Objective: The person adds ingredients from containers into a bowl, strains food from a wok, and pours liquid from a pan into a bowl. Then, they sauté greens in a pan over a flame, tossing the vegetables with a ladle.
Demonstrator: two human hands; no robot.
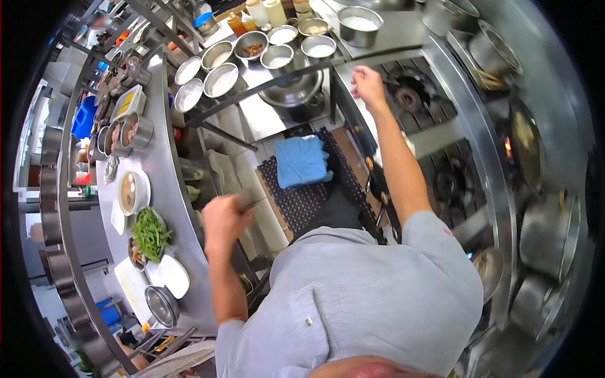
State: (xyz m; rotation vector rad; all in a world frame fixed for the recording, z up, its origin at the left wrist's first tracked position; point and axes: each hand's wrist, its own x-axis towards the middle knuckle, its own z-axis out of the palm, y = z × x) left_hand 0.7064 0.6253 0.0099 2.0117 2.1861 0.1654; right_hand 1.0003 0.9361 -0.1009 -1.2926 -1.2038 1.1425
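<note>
My left hand (pixel 224 220) is closed in a fist beside the edge of the left counter. A blurred dark shape shows at its thumb side, and I cannot make out whether it is held. Stretched forward, my right hand (pixel 367 87) has its fingers curled in, with nothing visible in them. It is above the near edge of the gas stove (pixel 413 94), close to a burner. A blue cloth (pixel 302 162) shows low between my arms, in front of my dark trousers and over a perforated black mat (pixel 283 208).
On the left counter (pixel 161 160) are a bowl of green vegetables (pixel 150 235), a soup bowl (pixel 131 192), white boards and metal bowls (pixel 162 305). Metal pans of white contents (pixel 220 80) and a large pot (pixel 293 94) stand ahead. At right, a wok (pixel 526 142) sits near a flame.
</note>
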